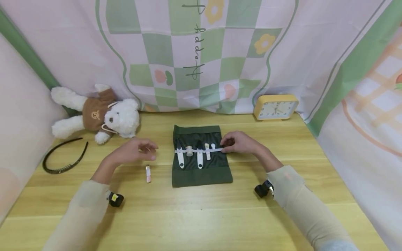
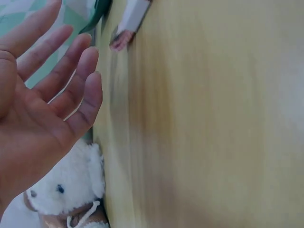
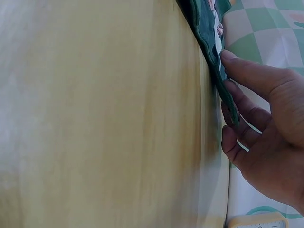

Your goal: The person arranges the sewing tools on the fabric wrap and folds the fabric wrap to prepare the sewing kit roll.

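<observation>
A dark green cloth organizer (image 1: 201,177) lies flat on the table, with a white elastic band across its middle. Under that band sit several small tools with white handles and a small pale cylinder (image 1: 189,151). My right hand (image 1: 240,142) pinches the organizer's right edge near the end of the band; in the right wrist view the thumb is on top and fingers are beneath the cloth (image 3: 202,35). Left of the organizer, my left hand (image 1: 134,151) hovers with loosely bent fingers and holds nothing. Just below it lies a small white-and-pink item (image 1: 148,174) with a metallic end.
A white plush toy (image 1: 124,116) in a brown top lies at the back left, with a black headband (image 1: 62,170) in front of it. At the back right stands a yellow alarm clock (image 1: 276,107). A patterned curtain (image 1: 194,94) hangs along the table's back edge.
</observation>
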### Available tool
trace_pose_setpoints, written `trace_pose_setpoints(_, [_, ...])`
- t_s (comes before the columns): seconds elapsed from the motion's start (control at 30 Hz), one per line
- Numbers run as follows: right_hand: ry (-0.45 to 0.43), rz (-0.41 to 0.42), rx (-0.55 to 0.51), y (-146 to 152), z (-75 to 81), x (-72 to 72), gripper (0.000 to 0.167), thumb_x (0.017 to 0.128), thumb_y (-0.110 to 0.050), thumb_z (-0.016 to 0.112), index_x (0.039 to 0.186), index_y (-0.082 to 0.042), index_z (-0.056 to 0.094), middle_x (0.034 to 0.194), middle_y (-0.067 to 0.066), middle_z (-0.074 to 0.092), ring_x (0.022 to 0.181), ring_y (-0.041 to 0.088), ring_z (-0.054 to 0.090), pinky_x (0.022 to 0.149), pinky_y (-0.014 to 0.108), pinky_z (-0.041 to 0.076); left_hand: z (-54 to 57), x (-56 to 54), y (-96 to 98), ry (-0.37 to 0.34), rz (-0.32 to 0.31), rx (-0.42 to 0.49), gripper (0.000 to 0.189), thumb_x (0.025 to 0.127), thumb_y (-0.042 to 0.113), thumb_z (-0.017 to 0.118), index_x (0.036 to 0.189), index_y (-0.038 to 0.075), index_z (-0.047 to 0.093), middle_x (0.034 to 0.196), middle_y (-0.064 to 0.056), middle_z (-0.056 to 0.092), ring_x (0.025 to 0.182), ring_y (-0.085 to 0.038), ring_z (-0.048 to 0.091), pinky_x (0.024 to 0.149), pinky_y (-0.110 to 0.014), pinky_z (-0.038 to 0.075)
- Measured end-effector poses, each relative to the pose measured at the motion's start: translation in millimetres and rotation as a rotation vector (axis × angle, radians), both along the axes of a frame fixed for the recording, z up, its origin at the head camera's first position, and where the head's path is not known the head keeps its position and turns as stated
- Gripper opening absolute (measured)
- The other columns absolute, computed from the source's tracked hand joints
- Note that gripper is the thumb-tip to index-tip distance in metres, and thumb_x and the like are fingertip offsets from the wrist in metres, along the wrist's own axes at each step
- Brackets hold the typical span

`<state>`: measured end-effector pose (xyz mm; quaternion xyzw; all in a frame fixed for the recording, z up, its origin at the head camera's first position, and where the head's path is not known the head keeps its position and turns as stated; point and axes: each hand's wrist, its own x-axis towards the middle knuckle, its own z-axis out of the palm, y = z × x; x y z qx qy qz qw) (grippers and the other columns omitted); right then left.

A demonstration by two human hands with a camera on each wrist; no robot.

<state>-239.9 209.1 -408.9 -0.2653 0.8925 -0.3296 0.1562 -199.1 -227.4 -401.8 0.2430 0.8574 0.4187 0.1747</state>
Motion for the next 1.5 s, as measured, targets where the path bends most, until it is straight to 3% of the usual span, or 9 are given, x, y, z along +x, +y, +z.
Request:
trace_pose_setpoints(0.4, [-0.002, 0.003, 0.005, -1.8, 0.4, -1.6, 0.018, 0.09, -0.014, 0.079, 0.105, -0.005, 0.075, 0.096, 0.004, 0.07, 0.085, 0.018, 0.062, 0.076, 0.037, 0.051, -4.1, 9.6, -9.4, -0.086, -0.016, 0.009, 0.042, 0.091, 0.016, 0.079, 0.125, -0.005, 0.064, 0.118, -0.017, 0.068, 0.106, -0.03, 0.064, 0.088, -0.037, 0.054])
trace_pose_setpoints(0.57, [-0.004, 0.01, 0.007, -1.8, 0.2, -3.1, 0.018, 0.091, -0.014, 0.079, 0.105, -0.005, 0.075, 0.097, 0.004, 0.07, 0.085, 0.018, 0.061, 0.076, 0.036, 0.051, -6.0, 10.1, -11.3, -0.074, -0.065, 0.011, 0.035, 0.088, 0.011, 0.08, 0.116, -0.005, 0.068, 0.106, -0.015, 0.068, 0.092, -0.024, 0.063, 0.082, -0.033, 0.053])
trace_pose_setpoints(0.8, [0.008, 0.012, 0.019, -3.3, 0.9, -3.1, 0.015, 0.09, -0.012, 0.079, 0.102, -0.005, 0.076, 0.095, 0.003, 0.069, 0.084, 0.018, 0.061, 0.076, 0.036, 0.051, -8.8, 11.7, -10.5, -0.107, -0.069, -0.023, 0.027, 0.087, 0.011, 0.081, 0.109, 0.0, 0.071, 0.094, -0.007, 0.065, 0.084, -0.022, 0.056, 0.073, -0.028, 0.049])
trace_pose_setpoints(1.17, [0.023, 0.008, 0.031, -3.5, -0.7, -2.1, 0.009, 0.089, -0.012, 0.079, 0.096, -0.008, 0.077, 0.091, 0.001, 0.068, 0.081, 0.017, 0.06, 0.074, 0.035, 0.05, -14.8, 10.8, -8.1, -0.065, -0.047, -0.057, 0.017, 0.088, 0.014, 0.081, 0.098, 0.005, 0.072, 0.084, -0.004, 0.062, 0.079, -0.02, 0.055, 0.07, -0.029, 0.047])
trace_pose_setpoints(1.5, [0.035, 0.032, 0.034, -4.0, -0.3, -2.7, 0.008, 0.09, -0.012, 0.079, 0.096, -0.008, 0.078, 0.093, 0.001, 0.068, 0.082, 0.016, 0.061, 0.074, 0.035, 0.051, -12.7, 9.7, -6.7, -0.02, -0.042, -0.09, 0.011, 0.092, 0.013, 0.077, 0.089, 0.008, 0.068, 0.081, -0.002, 0.061, 0.075, -0.017, 0.054, 0.066, -0.029, 0.047])
